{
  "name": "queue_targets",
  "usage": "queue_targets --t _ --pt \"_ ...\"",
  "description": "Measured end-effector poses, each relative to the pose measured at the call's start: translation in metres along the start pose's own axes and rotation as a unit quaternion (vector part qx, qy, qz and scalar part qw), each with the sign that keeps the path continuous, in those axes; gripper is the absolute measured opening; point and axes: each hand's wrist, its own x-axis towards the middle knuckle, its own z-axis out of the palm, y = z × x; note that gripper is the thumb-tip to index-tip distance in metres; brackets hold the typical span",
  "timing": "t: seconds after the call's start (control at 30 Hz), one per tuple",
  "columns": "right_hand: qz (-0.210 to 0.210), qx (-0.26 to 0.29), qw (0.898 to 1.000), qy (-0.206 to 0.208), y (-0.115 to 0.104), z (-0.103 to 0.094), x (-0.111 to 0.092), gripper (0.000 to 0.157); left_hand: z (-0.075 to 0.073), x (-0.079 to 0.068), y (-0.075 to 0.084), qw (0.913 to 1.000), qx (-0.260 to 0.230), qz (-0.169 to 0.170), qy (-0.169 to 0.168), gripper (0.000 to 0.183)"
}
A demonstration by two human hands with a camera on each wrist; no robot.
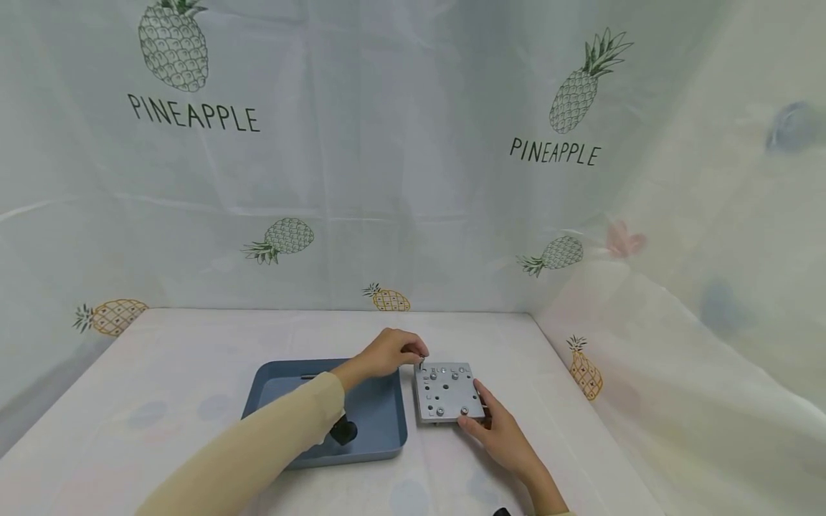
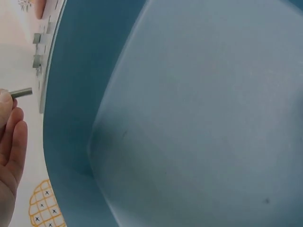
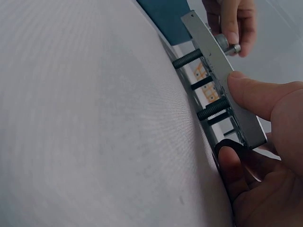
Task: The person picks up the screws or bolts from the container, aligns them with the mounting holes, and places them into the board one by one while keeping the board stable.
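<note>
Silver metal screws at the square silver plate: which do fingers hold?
The screw near the plate's far-left corner, pinched by the left hand; other screws stand in the plate.

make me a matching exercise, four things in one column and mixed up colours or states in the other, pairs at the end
1. tray
2. metal plate
3. left hand
4. right hand

a. pinching a small bolt
b. silver, with holes
c. gripping an edge of the metal plate
d. blue

Pairs: 1-d, 2-b, 3-a, 4-c
</note>
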Motion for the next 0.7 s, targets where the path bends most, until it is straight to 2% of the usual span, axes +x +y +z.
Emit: queue_targets --t 0.7 --pt "0.009 -0.003 1.000 -0.004 0.001 0.000 0.003 0.093 0.012 0.006 0.001 1.0000 -0.001 0.000 -0.005 0.013"
